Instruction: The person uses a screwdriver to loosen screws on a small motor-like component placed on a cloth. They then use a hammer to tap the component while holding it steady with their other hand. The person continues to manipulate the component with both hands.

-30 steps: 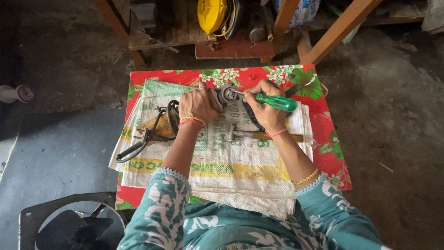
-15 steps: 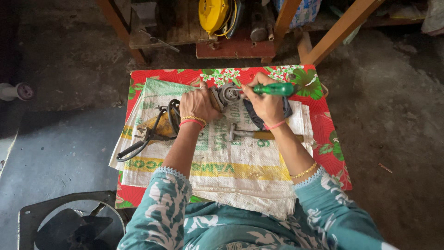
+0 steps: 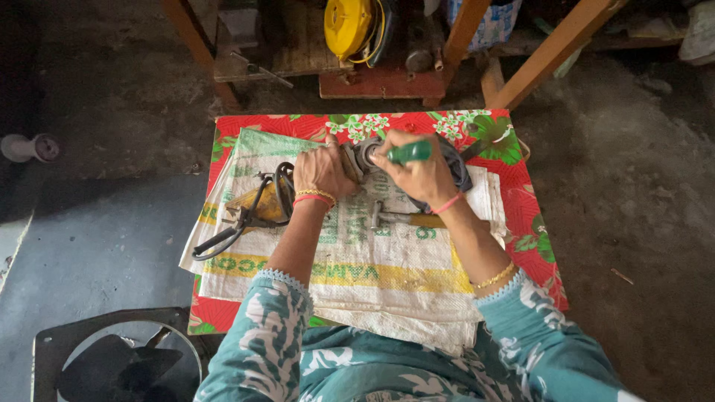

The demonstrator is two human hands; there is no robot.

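Note:
A grey metal power-tool head (image 3: 366,155) lies on a white woven sack (image 3: 350,246) spread over a small table. My left hand (image 3: 322,170) grips the tool's body from the left. My right hand (image 3: 419,171) is closed around a green-handled screwdriver (image 3: 408,152), whose tip meets the metal head. The tool's dark rear part (image 3: 460,170) shows behind my right hand. A yellow tool part with black cable (image 3: 257,202) lies left of my left wrist. A small hammer with a wooden handle (image 3: 406,218) rests just below my right hand.
The table carries a red flowered cloth (image 3: 525,193). Beyond it stand wooden legs (image 3: 551,52) and a low shelf with a yellow round tool (image 3: 348,26). A black fan housing (image 3: 112,357) sits on the floor at lower left. A white cylinder (image 3: 30,147) lies far left.
My right hand has turned the green screwdriver, its handle swinging from pointing right to end-on above the tool head. My left hand has stayed on the tool.

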